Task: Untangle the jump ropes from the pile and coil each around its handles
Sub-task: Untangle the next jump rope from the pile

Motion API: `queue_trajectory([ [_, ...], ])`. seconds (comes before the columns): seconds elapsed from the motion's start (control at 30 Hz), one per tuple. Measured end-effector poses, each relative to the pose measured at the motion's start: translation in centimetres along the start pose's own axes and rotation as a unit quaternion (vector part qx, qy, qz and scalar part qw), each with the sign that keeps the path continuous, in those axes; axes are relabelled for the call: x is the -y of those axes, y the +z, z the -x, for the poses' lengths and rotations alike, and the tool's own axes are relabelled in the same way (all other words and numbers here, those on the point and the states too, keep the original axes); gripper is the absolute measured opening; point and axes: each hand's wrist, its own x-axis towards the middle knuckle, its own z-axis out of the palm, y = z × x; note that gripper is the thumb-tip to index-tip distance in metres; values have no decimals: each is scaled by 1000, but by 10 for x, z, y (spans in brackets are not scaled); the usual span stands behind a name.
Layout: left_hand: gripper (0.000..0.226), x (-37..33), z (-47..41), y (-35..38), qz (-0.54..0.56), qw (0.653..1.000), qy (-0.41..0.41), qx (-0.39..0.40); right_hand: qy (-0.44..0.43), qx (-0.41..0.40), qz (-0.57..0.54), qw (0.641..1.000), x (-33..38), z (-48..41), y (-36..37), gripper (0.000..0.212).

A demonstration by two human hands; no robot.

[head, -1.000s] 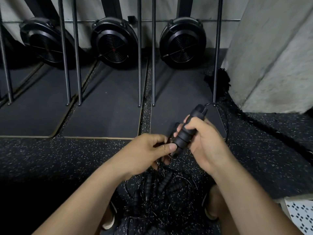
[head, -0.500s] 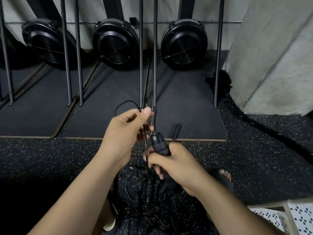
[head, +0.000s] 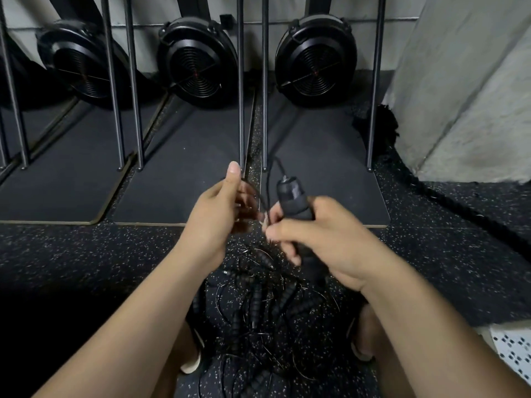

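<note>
The black jump-rope handle (head: 292,196) stands nearly upright, cord end up, gripped by the right hand (head: 324,239). Its thin cord (head: 267,185) loops over to the left hand (head: 218,216), which pinches it. Below both, the tangled pile (head: 258,305) lies on the speckled floor (head: 86,254).

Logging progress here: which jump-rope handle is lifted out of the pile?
The handle gripped in the right hand; the other handles lie in the pile below.
</note>
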Motion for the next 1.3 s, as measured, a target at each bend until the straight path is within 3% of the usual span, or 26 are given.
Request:
queue_trajectory([
  [0.07, 60, 8, 6, 9, -23, 996, -14, 89, -20, -46, -51, 997, 4, -1, -10, 7],
  [0.17, 64, 23, 22, 21, -59, 962, -46, 262, -44, -121, -127, 983, 8, -4, -23, 11],
  [0.23, 70, 33, 29, 26, -126, 939, -54, 315, -69, -174, -130, 974, 12, -6, -33, 12],
  [0.3, 68, 41, 33, 29, -173, 923, -58, 339, -93, -211, -144, 962, 15, -6, -45, 15],
  [0.37, 52, 50, 33, 27, -238, 908, -28, 344, -107, -240, -174, 949, 18, -7, -55, 16],
  [0.47, 25, 65, 25, 22, -410, 851, 52, 323, -108, -274, -206, 933, 17, -7, -68, 16],
  [0.57, 21, 67, 21, 20, -449, 832, 82, 315, -98, -288, -196, 932, 13, -9, -73, 11],
  [0.63, 23, 59, 21, 19, -426, 845, 89, 311, -74, -285, -170, 940, 7, -11, -74, 12],
  [0.73, 23, 37, 22, 16, -366, 882, 104, 280, -7, -270, -38, 962, -6, -13, -71, 15],
  [0.9, 25, 6, 21, 5, -222, 946, 137, 191, 81, -146, 61, 984, -29, -16, -40, 19],
  [1.0, 27, -2, 16, -1, -126, 971, 136, 150, 83, -74, 87, 990, -37, -18, -21, 15],
  [1.07, 26, -6, 12, -7, -74, 980, 136, 122, 75, -80, 151, 982, -45, -21, -16, 10],
  [1.17, 26, -11, 7, -15, 0, 988, 131, 81, 53, -120, 283, 950, -49, -23, -14, 28],
  [1.3, 25, -11, -1, -21, 62, 993, 96, 17, 20, -122, 243, 962, -43, -23, -10, 17],
])
